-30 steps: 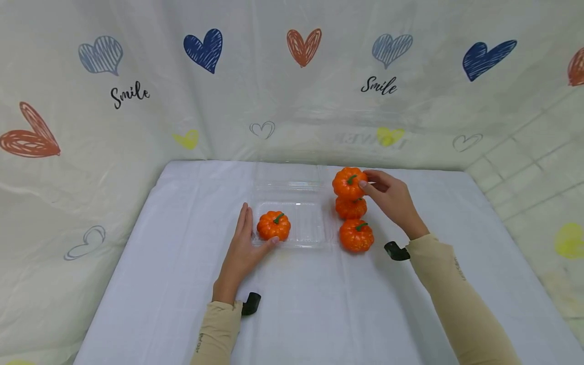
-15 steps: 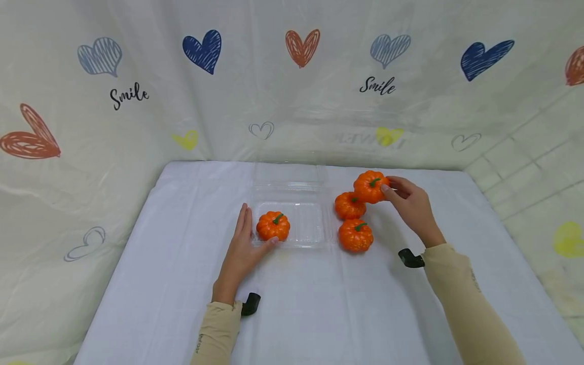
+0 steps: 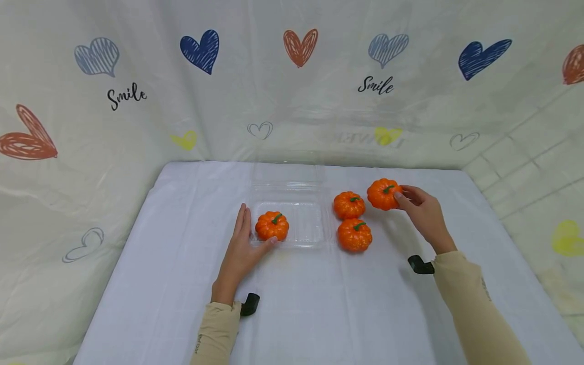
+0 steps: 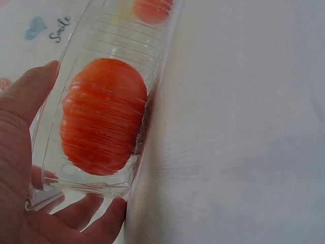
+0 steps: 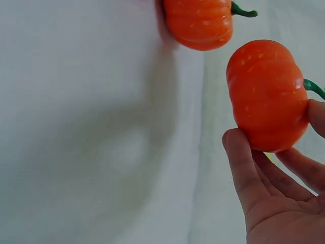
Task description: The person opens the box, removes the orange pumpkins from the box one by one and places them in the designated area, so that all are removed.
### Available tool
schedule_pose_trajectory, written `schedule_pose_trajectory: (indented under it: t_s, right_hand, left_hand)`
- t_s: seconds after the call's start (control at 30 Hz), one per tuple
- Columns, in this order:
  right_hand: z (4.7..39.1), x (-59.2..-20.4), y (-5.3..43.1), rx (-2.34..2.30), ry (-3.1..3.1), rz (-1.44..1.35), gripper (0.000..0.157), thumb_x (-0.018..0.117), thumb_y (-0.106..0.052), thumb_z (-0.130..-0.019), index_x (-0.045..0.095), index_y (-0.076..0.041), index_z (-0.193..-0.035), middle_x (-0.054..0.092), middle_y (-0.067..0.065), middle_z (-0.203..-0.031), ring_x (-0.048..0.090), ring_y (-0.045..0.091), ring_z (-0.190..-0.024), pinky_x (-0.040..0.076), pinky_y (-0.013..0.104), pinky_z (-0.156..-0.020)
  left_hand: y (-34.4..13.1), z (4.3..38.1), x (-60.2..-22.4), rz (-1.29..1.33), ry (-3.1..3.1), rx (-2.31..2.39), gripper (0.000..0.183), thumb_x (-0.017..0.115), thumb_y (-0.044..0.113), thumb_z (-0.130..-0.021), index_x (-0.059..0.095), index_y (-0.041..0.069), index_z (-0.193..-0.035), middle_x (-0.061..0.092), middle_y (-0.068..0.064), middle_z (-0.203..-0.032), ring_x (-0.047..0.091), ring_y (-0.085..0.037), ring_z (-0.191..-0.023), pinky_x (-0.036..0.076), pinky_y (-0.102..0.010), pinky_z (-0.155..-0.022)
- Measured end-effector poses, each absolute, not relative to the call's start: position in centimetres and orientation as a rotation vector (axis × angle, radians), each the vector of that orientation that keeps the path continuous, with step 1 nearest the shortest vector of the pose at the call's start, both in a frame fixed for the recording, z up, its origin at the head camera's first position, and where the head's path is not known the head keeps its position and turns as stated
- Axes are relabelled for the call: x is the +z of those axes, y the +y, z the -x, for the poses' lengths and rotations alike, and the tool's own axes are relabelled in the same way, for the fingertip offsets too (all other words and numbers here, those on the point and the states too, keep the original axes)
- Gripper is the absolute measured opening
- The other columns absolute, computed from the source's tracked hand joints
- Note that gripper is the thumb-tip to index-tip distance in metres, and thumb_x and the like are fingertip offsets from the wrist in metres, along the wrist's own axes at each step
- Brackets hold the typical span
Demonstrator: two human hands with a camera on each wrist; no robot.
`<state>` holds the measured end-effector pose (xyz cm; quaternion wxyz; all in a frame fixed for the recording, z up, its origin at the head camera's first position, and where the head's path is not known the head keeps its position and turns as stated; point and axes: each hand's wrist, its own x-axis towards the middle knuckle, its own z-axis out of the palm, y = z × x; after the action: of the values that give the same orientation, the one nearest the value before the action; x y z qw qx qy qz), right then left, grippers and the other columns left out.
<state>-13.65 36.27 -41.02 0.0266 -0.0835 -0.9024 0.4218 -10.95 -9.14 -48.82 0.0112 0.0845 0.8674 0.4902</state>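
My right hand [image 3: 426, 215] pinches a small orange toy pumpkin [image 3: 383, 194] with a green stem, raised over the right part of the table. In the right wrist view, thumb and fingers hold that pumpkin's lower side, and its shadow falls on the cloth. My left hand [image 3: 242, 253] grips the front left corner of a clear plastic clamshell container [image 3: 307, 223], thumb at the front rim and fingers along the left side. One pumpkin [image 3: 271, 226] lies inside, at the container's left; the left wrist view shows it [image 4: 104, 117] through the clear wall.
Two more pumpkins, a rear one [image 3: 349, 205] and a front one [image 3: 354, 235], sit close together right of the container. Its lid [image 3: 287, 172] stands raised at the back. White cloth covers the table [image 3: 301, 304]; a curtain [image 3: 319, 106] with printed hearts hangs behind.
My right hand has carried its pumpkin rightward and slightly nearer, away from above the rear pumpkin, which now shows fully. The left hand and container have stayed in place.
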Motion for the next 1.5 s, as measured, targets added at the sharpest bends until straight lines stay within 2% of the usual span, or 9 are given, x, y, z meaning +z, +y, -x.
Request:
schedule_pose_trajectory:
  t_s: [0.17,0.3,0.6,0.67,0.87,1.13,1.23,1.33,1.5]
  right_hand:
    - [13.5,-41.9,36.6,1.359,-2.818,0.299,0.074,0.053,-0.056,-0.109,0.049,0.001,-0.157,0.059,0.027,-0.146,0.064,0.036,-0.119,0.049,0.057,-0.111]
    - [13.5,-42.8,37.2,1.392,-2.847,0.307,0.075,0.052,-0.056,-0.110,0.048,0.002,-0.158,0.059,0.028,-0.146,0.066,0.034,-0.116,0.049,0.055,-0.111]
    - [13.0,-44.6,37.6,1.447,-2.868,0.348,0.076,0.050,-0.055,-0.111,0.046,0.004,-0.158,0.054,0.028,-0.151,0.056,0.039,-0.129,0.052,0.034,-0.100]
    - [12.8,-44.8,37.5,1.454,-2.862,0.355,0.078,0.048,-0.056,-0.111,0.045,0.005,-0.158,0.052,0.028,-0.153,0.054,0.040,-0.131,0.051,0.035,-0.102]
    - [12.5,-45.3,36.9,1.459,-2.852,0.393,0.081,0.044,-0.056,-0.112,0.040,0.009,-0.160,0.048,0.031,-0.156,0.055,0.044,-0.131,0.045,0.060,-0.113]
    - [12.2,-45.5,36.1,1.430,-2.823,0.438,0.079,0.041,-0.056,-0.113,0.040,0.006,-0.161,0.055,0.029,-0.150,0.063,0.040,-0.122,0.054,0.036,-0.101]
    - [12.2,-45.5,36.0,1.443,-2.789,0.470,0.078,0.040,-0.055,-0.113,0.036,0.003,-0.164,0.050,0.028,-0.156,0.063,0.041,-0.124,0.053,0.045,-0.108]
    - [12.1,-45.2,35.9,1.469,-2.723,0.521,0.078,0.040,-0.056,-0.112,0.030,-0.001,-0.168,0.041,0.026,-0.164,0.058,0.042,-0.134,0.045,0.056,-0.115]
    - [11.7,-43.8,35.2,1.503,-2.576,0.518,0.075,0.044,-0.051,-0.113,0.025,-0.009,-0.171,0.030,0.018,-0.172,0.042,0.041,-0.150,0.035,0.058,-0.120]
  left_hand:
    - [-9.2,10.9,-48.8,-0.265,2.708,1.534,0.116,0.077,0.062,-0.092,0.013,0.006,-0.172,-0.002,0.009,-0.179,0.027,-0.027,-0.160,0.036,-0.050,-0.121]
    - [-9.2,10.9,-48.8,-0.265,2.709,1.532,0.117,0.077,0.063,-0.092,0.013,0.007,-0.172,-0.003,0.009,-0.179,0.023,-0.026,-0.161,0.033,-0.051,-0.123]
    - [-9.1,11.0,-48.8,-0.273,2.706,1.538,0.116,0.077,0.062,-0.092,0.013,0.007,-0.172,-0.001,0.005,-0.180,0.024,-0.028,-0.161,0.033,-0.051,-0.123]
    - [-9.1,11.1,-48.8,-0.274,2.709,1.533,0.116,0.077,0.062,-0.092,0.013,0.007,-0.172,-0.001,0.003,-0.180,0.025,-0.028,-0.161,0.033,-0.051,-0.123]
    - [-9.2,11.1,-48.8,-0.269,2.709,1.527,0.117,0.078,0.062,-0.092,0.013,0.008,-0.172,-0.001,0.003,-0.180,0.026,-0.029,-0.160,0.034,-0.051,-0.122]
    - [-9.2,11.0,-48.8,-0.254,2.702,1.531,0.116,0.077,0.063,-0.092,0.012,0.010,-0.173,-0.002,0.008,-0.180,0.025,-0.027,-0.161,0.034,-0.050,-0.123]
    - [-9.3,11.0,-48.8,-0.269,2.705,1.536,0.116,0.077,0.062,-0.093,0.012,0.008,-0.172,-0.002,0.006,-0.180,0.025,-0.028,-0.161,0.034,-0.051,-0.122]
    - [-9.3,11.1,-48.9,-0.280,2.704,1.548,0.116,0.078,0.061,-0.093,0.013,0.007,-0.172,-0.001,0.003,-0.180,0.025,-0.029,-0.160,0.036,-0.051,-0.122]
    - [-9.3,11.1,-49.0,-0.276,2.708,1.542,0.116,0.077,0.063,-0.092,0.013,0.008,-0.172,0.000,0.002,-0.180,0.024,-0.027,-0.161,0.035,-0.050,-0.122]
